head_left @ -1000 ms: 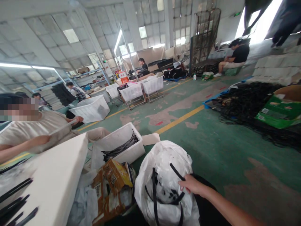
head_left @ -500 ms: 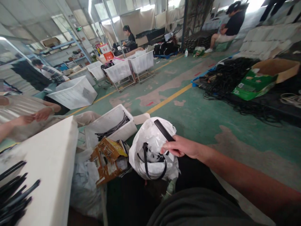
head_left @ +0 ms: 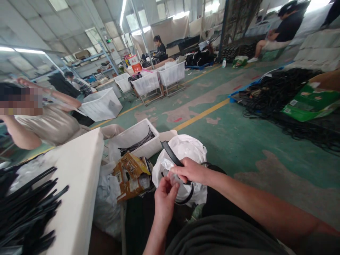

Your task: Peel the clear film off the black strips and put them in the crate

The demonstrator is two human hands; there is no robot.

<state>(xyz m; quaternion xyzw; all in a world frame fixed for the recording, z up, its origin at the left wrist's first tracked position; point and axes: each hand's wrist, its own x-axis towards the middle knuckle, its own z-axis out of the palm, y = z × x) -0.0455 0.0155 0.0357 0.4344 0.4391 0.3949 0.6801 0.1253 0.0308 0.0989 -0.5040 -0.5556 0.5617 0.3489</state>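
Note:
My right hand (head_left: 190,171) is closed round a black strap (head_left: 171,153), whose flat end points up and to the left over a white plastic bag (head_left: 190,143). Close beside it, my left hand (head_left: 165,196) has thumb and fingertips pinched together at the bag's mouth; what lies between them is too small to make out, perhaps clear film. Another curved black band (head_left: 190,194) hangs at the front of the bag.
Black strips (head_left: 32,209) lie on a white padded table (head_left: 77,177) at left. Beyond a torn brown bag (head_left: 130,177) stands a white bin (head_left: 138,141) with black strips. A co-worker (head_left: 50,122) sits at left; black cords (head_left: 281,88) lie at right.
My left hand has come into view beside my right hand. The view has turned left, and the co-worker at left has raised both arms towards the head.

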